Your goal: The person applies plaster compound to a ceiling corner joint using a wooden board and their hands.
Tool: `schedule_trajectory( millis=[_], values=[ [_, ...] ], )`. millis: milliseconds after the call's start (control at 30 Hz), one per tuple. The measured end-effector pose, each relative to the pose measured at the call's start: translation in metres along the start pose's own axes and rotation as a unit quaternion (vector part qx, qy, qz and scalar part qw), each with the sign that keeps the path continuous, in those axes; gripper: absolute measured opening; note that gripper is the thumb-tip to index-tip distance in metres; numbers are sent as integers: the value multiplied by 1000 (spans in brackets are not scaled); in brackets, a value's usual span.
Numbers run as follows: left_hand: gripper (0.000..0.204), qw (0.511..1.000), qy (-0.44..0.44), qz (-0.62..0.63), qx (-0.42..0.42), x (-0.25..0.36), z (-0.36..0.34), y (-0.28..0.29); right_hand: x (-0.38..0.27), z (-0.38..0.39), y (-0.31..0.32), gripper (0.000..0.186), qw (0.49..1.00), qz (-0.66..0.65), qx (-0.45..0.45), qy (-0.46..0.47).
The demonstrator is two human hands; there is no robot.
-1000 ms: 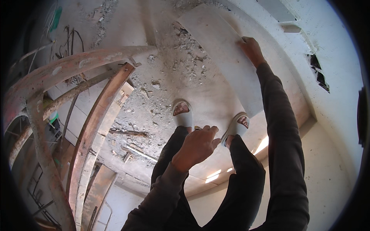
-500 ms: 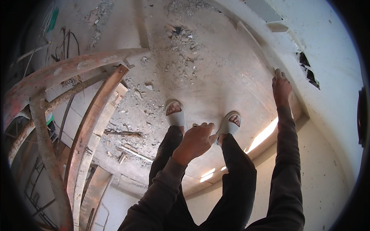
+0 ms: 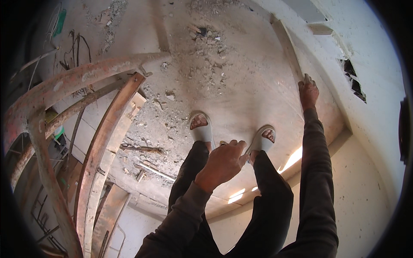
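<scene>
Near the wall on the right, my right hand (image 3: 309,92) is closed on the near end of a long straight strip (image 3: 287,47). The strip is pale and narrow, stretches away from me across the floor, and its material is hard to tell. In front of my legs, my left hand (image 3: 221,165) is curled closed with its back toward me. A small yellowish tip (image 3: 223,142) shows just beyond its knuckles, and the rest of what it holds is hidden.
Rubble (image 3: 163,116) litters the dusty floor left of my sandals (image 3: 201,124). A rusty trestle frame (image 3: 86,75) and a long wooden beam (image 3: 109,124) stand at the left. The white wall (image 3: 370,47) on the right has a broken hole (image 3: 353,79).
My right hand and the strip have shifted left, away from the foot of the wall. My left hand stays closed in nearly the same place, and the view has shifted slightly.
</scene>
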State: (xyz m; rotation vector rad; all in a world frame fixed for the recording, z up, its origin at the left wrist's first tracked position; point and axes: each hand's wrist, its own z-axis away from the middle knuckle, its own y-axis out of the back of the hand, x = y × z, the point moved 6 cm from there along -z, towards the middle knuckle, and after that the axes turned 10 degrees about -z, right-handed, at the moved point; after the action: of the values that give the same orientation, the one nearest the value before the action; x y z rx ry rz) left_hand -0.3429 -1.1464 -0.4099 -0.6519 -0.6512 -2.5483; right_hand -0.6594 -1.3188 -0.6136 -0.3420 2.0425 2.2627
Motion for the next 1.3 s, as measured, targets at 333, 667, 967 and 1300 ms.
schedule_trajectory(
  millis=[333, 667, 967, 1300],
  values=[
    [35, 1000, -17, 23, -3, 0, 2, 4, -74, -20, -25, 14, 999, 47, -20, 15],
    [35, 998, -44, 17, 29, -5, 9, 16, -69, -24, -31, 33, 996, 21, -80, -14],
    [35, 998, -35, 21, 41, -19, 15, 20, -49, -57, 5, 33, 992, 87, -95, 2],
    [36, 998, -46, 32, 38, -17, 15, 27, -105, -106, -27, 41, 997, 26, -70, 16]
  ],
)
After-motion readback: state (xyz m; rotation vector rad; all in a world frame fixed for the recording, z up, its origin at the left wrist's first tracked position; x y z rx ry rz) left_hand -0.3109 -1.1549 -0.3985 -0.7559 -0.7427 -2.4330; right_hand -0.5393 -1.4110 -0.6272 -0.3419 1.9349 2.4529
